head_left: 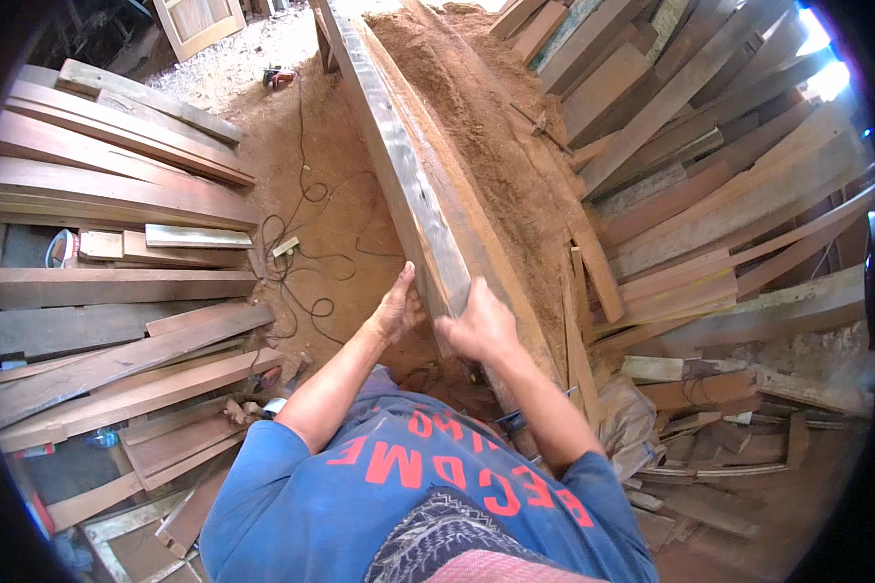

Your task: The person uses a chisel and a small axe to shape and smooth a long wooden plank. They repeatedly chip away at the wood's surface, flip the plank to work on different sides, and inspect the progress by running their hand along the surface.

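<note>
A long wooden beam (405, 160) with a pale grey upper face runs from the far edge of the view toward me, its near end in front of my body. My right hand (478, 325) is closed around that near end, its thumb side on top. Just left of the beam, my left hand (399, 309) is in the air with the thumb up and the fingers loosely apart, holding nothing. A wider brown timber (491, 257) lies along the beam's right side.
Stacked planks (126, 189) line the left side, and more boards (729, 214) lean on the right. A black cable (287, 257) loops over the sawdust-covered floor toward a small power tool (279, 76). A clear plastic bag (627, 428) lies at lower right; a wooden panel (199, 21) stands far back.
</note>
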### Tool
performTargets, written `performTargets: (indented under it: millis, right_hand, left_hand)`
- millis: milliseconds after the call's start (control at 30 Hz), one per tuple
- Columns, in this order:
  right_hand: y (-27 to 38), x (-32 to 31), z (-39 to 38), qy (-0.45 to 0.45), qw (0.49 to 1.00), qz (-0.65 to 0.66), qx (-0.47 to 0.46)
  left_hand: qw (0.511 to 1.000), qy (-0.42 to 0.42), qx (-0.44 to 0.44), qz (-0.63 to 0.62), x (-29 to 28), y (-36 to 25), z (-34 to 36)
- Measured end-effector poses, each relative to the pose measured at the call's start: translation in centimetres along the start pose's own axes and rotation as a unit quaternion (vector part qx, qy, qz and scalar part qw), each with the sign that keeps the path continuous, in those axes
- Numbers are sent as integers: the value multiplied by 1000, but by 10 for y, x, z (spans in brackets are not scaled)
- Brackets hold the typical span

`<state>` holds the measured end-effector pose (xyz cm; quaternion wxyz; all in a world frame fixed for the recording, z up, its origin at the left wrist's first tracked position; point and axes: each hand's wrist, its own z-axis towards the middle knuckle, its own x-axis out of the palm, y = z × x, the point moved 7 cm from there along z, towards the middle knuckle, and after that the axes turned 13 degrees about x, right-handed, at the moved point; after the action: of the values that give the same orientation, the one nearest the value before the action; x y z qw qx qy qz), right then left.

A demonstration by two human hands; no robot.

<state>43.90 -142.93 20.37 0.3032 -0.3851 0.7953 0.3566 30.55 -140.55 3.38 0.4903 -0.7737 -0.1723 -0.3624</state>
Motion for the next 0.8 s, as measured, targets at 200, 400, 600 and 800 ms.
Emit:
performTargets:
  millis: [200,400,600,800]
  right_hand:
    - [33,-39,-9,77,958,219,-168]
    - [68,-103,-73,81,833,364,-409]
    - [115,-147,-100,-110,810,289,-498]
    - [125,-164,-109,-125,793,318,-505]
  left_hand:
    - [990,36,93,-95,84,-77,-27]
    - [960,130,221,-113,149,-172,-49]
    - [942,96,272,-173,186,-225,-51]
    - [938,69,311,-134,192,-247,-50]
